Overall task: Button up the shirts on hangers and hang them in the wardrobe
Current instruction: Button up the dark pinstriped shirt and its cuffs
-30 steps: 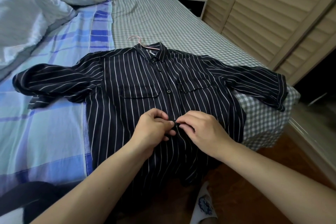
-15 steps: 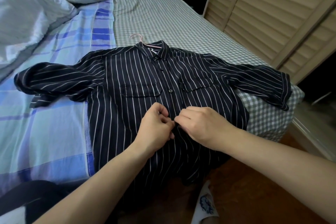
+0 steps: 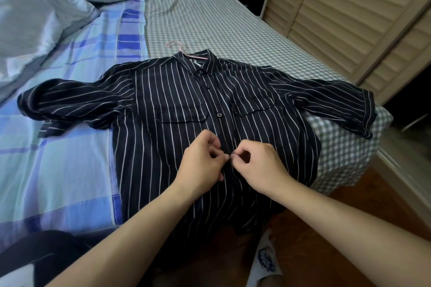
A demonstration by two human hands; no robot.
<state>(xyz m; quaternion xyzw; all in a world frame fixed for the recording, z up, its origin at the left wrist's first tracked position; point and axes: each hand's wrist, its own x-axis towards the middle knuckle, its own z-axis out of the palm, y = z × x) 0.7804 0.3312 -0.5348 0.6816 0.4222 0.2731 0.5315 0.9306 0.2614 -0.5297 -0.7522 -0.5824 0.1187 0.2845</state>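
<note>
Striped shirt on a pink hanger, lying face up across the near corner of the bed, collar toward 12 o'clock and hem hanging off the edge toward 6 o'clock. Three buttons along the placket, from collar to chest, are showing as fastened. The left hand and right hand are meeting at the placket just below the third button, at the centre of the view. Both hands are curling their fingers, thumb and forefinger pinching the two fabric edges; the button itself is hidden between the fingertips, so whether it is through the hole cannot be told. Judged step: fastening the fourth button. To do it well, one hand should be holding the buttonhole edge taut and flat while the other is tilting the button edge-on and pushing it through, keeping the stripes aligned. The louvred wardrobe doors are standing at 2 o'clock, well apart from the shirt.
</note>
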